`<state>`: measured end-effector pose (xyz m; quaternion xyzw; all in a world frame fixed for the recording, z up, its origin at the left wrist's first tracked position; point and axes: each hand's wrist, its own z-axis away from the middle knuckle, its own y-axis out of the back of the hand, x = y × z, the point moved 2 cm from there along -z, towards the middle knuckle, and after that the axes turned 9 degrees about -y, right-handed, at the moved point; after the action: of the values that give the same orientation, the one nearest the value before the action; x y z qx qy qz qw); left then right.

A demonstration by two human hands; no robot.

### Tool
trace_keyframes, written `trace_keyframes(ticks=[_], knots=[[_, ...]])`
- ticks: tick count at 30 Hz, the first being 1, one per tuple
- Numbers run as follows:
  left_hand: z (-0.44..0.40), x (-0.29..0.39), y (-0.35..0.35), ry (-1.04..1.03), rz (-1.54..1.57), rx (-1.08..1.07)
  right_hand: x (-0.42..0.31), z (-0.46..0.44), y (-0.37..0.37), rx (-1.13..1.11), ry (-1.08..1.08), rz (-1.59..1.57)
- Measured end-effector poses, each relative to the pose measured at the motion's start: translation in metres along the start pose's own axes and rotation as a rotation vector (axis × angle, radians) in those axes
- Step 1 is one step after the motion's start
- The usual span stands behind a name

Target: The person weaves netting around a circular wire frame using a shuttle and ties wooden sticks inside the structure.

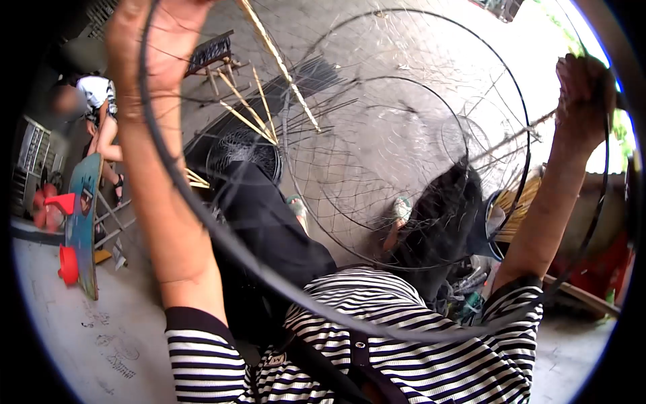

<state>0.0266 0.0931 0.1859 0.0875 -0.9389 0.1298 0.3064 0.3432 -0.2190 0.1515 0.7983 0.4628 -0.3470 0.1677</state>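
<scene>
Wide black hoops joined by thin dark netting (323,182) spread across the view in front of my body. My left hand (158,40) is raised at the upper left beside the nearest hoop (252,259); its fingers run past the top edge of the view. At the upper right, my right hand (585,91) is raised with its fingers bent round a dark part of the hoops, partly in shadow. A light stick (279,60) slants down from the top, and another thin rod (511,138) reaches toward my right hand.
Seated at left is another person (101,101), near a blue board with red wheels (84,222). A bucket with sticks (494,222) stands by my right leg. Another dark bucket (269,161) and a bundle of black rods (296,84) are beyond my left leg.
</scene>
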Motion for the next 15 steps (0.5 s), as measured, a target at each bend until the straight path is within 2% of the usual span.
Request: trace_keyframes(ticks=[3,4,5,7,8,9,10,11,12,14,15], knots=[[-0.015,0.009,-0.045,-0.151,0.011,-0.208,-0.014,-0.032,0.043,-0.342,-0.091,-0.401],[-0.020,0.013,-0.044,-0.100,0.107,-0.269,-0.011,-0.031,0.059,-0.301,-0.062,-0.535],[-0.025,0.017,-0.041,-0.046,0.202,-0.328,-0.012,-0.023,0.082,0.062,0.100,-0.194],[-0.034,0.026,-0.036,0.066,0.389,-0.446,0.007,-0.006,0.066,0.116,0.236,-0.272],[-0.023,0.029,-0.044,0.048,0.339,-0.329,0.015,-0.001,0.069,0.109,0.293,-0.255],[-0.013,0.033,-0.052,0.033,0.285,-0.213,0.004,0.006,0.020,0.366,0.192,-0.224],[-0.017,0.020,-0.032,0.035,0.345,-0.346,-0.006,0.015,-0.030,0.606,0.068,-0.211],[-0.016,0.019,-0.036,0.137,0.374,-0.312,0.011,0.013,-0.004,0.290,0.029,-0.318],[-0.012,0.019,-0.040,0.243,0.401,-0.277,0.021,0.019,0.001,0.286,-0.023,-0.375],[-0.002,0.008,-0.027,0.046,0.044,0.072,0.035,0.030,0.002,0.300,-0.111,-0.421],[-0.004,0.004,-0.028,0.109,0.080,0.027,0.039,0.033,0.003,0.271,-0.071,-0.353]])
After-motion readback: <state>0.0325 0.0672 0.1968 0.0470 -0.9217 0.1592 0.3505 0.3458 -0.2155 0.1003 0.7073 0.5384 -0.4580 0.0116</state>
